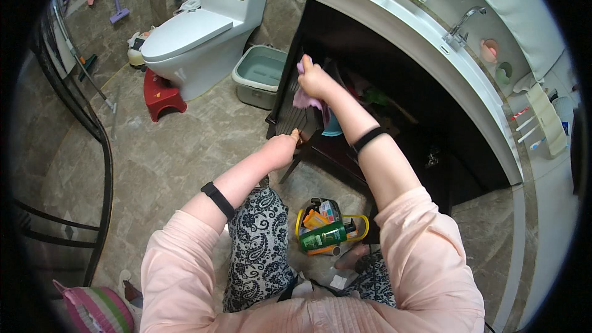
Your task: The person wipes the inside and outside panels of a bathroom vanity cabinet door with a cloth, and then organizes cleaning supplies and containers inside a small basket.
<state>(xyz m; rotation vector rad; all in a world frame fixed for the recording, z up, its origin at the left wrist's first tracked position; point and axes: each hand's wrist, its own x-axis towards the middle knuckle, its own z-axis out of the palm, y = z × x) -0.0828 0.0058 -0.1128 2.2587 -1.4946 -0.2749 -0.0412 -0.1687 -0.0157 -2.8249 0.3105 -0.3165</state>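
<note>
My right hand (316, 80) is closed round a pinkish-purple cloth (307, 100), which hangs below the fingers against the dark cabinet. Lower and to the left, my left hand (285, 150) grips the edge of the dark slatted cabinet door (287, 122), which stands open. Part of a blue basin (332, 124) shows beside the cloth inside the dark vanity cabinet (394, 102). Shadow and my right forearm hide much of the cabinet's inside.
A grey-green tub of water (264, 69) stands between the cabinet and the toilet (203, 31). A red stool (161, 95) sits left of it. Near my feet is a yellow-rimmed basket (364, 228) with a green bottle (324, 235). The white sink counter (407, 34) curves overhead.
</note>
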